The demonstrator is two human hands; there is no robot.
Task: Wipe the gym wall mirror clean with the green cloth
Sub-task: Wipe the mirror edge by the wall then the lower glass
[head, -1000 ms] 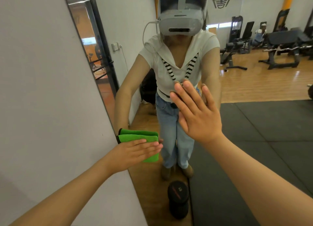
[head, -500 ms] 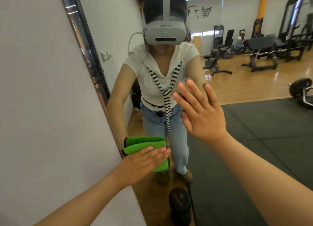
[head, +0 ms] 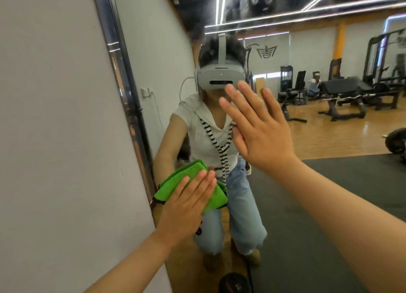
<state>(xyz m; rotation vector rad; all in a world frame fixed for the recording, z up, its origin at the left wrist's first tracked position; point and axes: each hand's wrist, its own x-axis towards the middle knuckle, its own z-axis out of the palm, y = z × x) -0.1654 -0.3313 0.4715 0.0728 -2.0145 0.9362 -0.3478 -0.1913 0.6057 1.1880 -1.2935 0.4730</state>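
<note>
Moved: both hands sit higher on the glass than a second ago; the left hand (head: 186,205) and the folded green microfibre cloth (head: 216,195) have climbed from the reflected knees to the reflected waist, and the cloth now lies slanted rather than level; the right hand (head: 263,137) has climbed from the reflected chest to the reflected headset
Cloth place: flat against the large gym wall mirror (head: 329,200), close to its left edge, beside the grey wall (head: 55,117)
Cloth to fingers: under the left palm and fingers (head: 197,184); green folds show above the fingertips and past both sides of the hand
Left fingers: straight, close together, laid flat on the cloth; not curled round it
Right fingers: straight and spread apart, palm toward the glass, holding nothing; up and right of the cloth, well apart from it
Floor: black round weight (head: 235,284) at the bottom edge
</note>
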